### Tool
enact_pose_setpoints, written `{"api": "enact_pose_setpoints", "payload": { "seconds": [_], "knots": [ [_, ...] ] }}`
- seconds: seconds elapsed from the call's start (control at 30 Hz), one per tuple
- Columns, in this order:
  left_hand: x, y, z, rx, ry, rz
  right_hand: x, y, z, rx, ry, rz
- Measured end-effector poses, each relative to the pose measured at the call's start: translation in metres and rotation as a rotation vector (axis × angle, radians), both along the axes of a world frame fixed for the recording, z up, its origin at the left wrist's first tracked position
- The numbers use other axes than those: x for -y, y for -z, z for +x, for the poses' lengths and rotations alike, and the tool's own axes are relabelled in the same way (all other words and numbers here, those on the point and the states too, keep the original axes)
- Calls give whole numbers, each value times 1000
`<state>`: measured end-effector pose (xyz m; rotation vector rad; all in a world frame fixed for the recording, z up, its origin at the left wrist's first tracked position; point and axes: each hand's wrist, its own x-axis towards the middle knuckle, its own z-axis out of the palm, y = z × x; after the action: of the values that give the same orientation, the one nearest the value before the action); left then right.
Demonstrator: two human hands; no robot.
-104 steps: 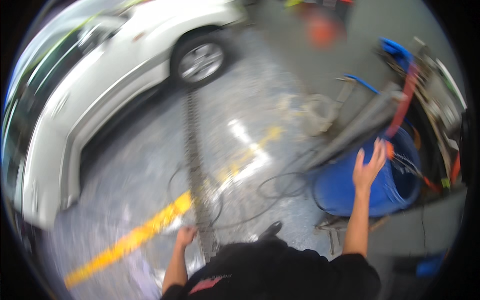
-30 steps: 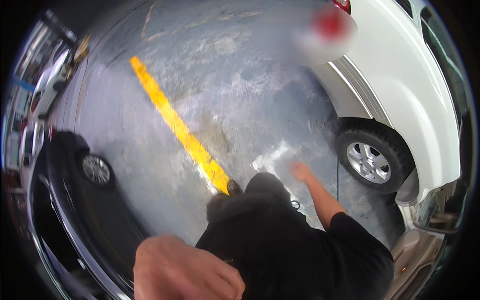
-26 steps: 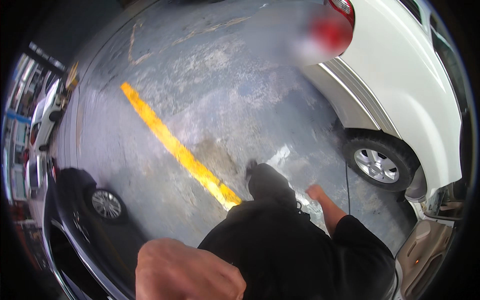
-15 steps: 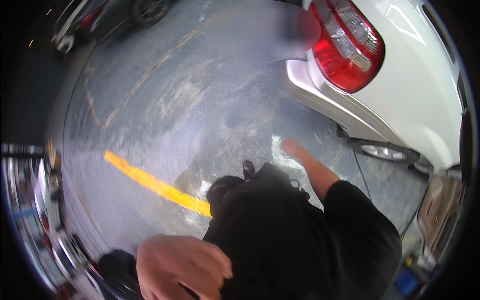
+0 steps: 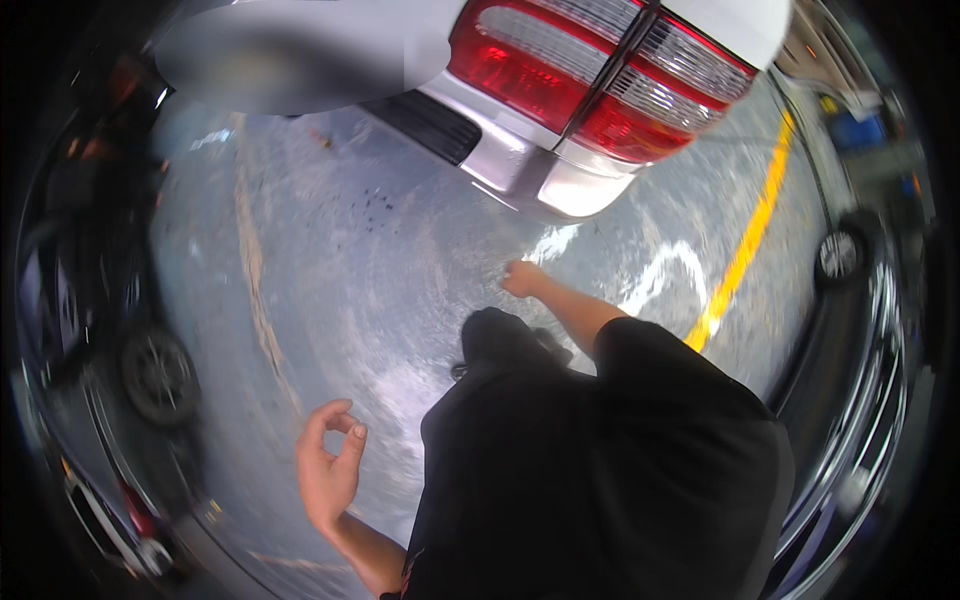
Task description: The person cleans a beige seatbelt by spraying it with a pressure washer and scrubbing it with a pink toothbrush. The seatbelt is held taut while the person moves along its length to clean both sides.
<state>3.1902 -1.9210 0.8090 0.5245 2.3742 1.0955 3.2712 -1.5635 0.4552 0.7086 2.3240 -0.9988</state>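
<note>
My left hand (image 5: 332, 465) is held out over the floor at the lower left. Its fingers are curved, the thumb stands apart from them, and nothing is in it. Further ahead, my right hand (image 5: 520, 280) hangs at the end of a stretched arm with its fingers loosely curled in. I see no object in it. Nearest to that hand is the rear corner of a white car, with a bumper (image 5: 590, 195) and a large red and clear tail light (image 5: 560, 70). Neither hand touches the car.
Dark cars stand along the left, one showing its wheel (image 5: 160, 375), and another dark car (image 5: 850, 330) is at the right. A yellow line (image 5: 755, 240) runs over the grey floor (image 5: 380, 270). A blue object (image 5: 860, 130) is at the upper right. A blurred patch hides the upper left.
My view has swung round to the right, so the white car's rear now lies ahead. My left hand has moved away from my body and farther from the camera. The right arm stays stretched out.
</note>
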Motion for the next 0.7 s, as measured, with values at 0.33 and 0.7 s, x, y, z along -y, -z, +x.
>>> {"api": "enact_pose_setpoints", "payload": {
  "seconds": [0.33,0.7],
  "knots": [
    [70,164,-438,49,158,-103,64,62,-84,430,470,158],
    [330,347,-735,916,-424,-549,146,103,-703,-142,322,-5]
  ]
}}
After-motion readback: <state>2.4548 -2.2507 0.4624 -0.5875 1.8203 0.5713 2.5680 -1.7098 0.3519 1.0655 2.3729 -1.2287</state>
